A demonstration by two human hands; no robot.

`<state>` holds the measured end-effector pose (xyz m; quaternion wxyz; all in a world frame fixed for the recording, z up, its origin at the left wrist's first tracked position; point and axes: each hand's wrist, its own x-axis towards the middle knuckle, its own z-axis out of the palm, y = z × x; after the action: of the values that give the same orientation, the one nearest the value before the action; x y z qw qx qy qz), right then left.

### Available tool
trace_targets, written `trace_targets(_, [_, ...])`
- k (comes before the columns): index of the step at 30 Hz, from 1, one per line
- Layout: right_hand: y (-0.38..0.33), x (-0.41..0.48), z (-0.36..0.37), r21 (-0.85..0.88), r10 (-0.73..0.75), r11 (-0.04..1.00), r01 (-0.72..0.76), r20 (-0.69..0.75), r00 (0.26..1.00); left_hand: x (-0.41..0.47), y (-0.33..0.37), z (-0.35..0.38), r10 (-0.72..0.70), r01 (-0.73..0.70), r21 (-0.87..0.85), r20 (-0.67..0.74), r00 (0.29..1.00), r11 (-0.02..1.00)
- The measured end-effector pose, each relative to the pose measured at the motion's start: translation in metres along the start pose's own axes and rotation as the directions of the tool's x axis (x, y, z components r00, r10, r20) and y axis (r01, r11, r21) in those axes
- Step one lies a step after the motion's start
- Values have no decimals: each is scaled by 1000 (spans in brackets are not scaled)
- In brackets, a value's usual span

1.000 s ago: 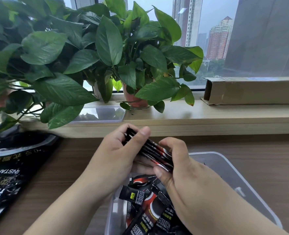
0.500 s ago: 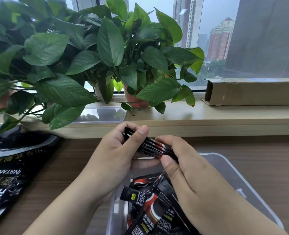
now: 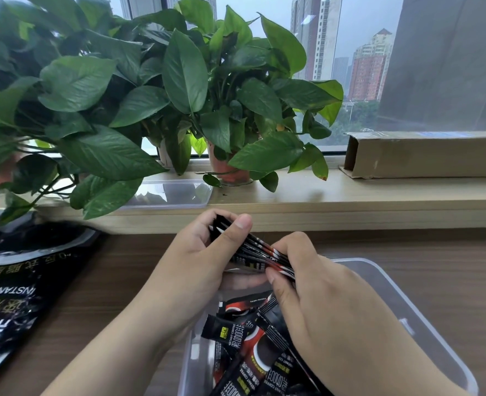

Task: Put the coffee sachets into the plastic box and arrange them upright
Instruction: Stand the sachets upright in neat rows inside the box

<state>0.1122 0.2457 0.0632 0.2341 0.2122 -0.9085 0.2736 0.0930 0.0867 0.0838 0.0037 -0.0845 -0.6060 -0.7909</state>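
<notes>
1. Nearest: loose coffee sachets [image 3: 250, 347] heaped flat and crossed inside plastic box [image 3: 407, 304]; none upright yet.
2. Above heap: right hand [image 3: 330, 318] over box, thumb and curled fingertips pinching near-right end of sachet bundle [image 3: 253, 250].
3. Just left: left hand [image 3: 196, 267], thumb pressed on top, fingers curled underneath, gripping bundle's far-left end.
4. Key relation: bundle held in air over box's far edge, long axis running far-left to near-right, right end lower. Box interior directly under right hand, so right hand nearer to the drop spot. Likely needs tipping on end before lowering, plus space cleared among flat sachets.
5. Left on table: black coffee bag [image 3: 13, 281], lying flat.
6. Far, on windowsill [image 3: 321, 195]: clear lid [image 3: 170, 194], potted plants [image 3: 184, 81], cardboard carton [image 3: 424, 155].
</notes>
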Motion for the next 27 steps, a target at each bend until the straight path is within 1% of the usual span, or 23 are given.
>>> trace_targets(4, [-3,-1,-6,-8,24,1000,-24,-50,998,0,4,2,1,-4,-34,-99,995,999])
trace_targets(7, [-5,0,-13,10,30,1000,-29,-85,996,0,10,3,-5,-3,-52,-147,989,999])
trace_targets(10, [-10,2,-18,-12,46,999,-48,-160,986,-7,12,8,-17,4,-62,-203,979,998])
trace_targets(12, [-13,1,-17,-36,48,998,-56,-188,981,-15,9,12,-68,58,-58,-189,980,997])
trace_targets(13, [-16,1,-17,-68,20,997,-34,-192,981,-20,8,13,-98,88,-63,-166,981,994])
trace_targets(16, [-24,-2,-12,-140,-66,989,46,-143,987,-31,8,13,-142,132,-98,-103,984,986])
trace_targets(18, [-25,-4,-7,-125,-118,987,106,-96,988,-37,10,11,-133,122,-116,-93,987,986])
trace_targets(23, [-25,-6,-3,-84,-195,977,194,-4,981,-47,12,3,-110,95,-117,-131,985,989])
trace_targets(27, [-25,-7,-3,-59,-203,976,208,78,976,-49,10,-2,-135,117,-123,-145,980,985])
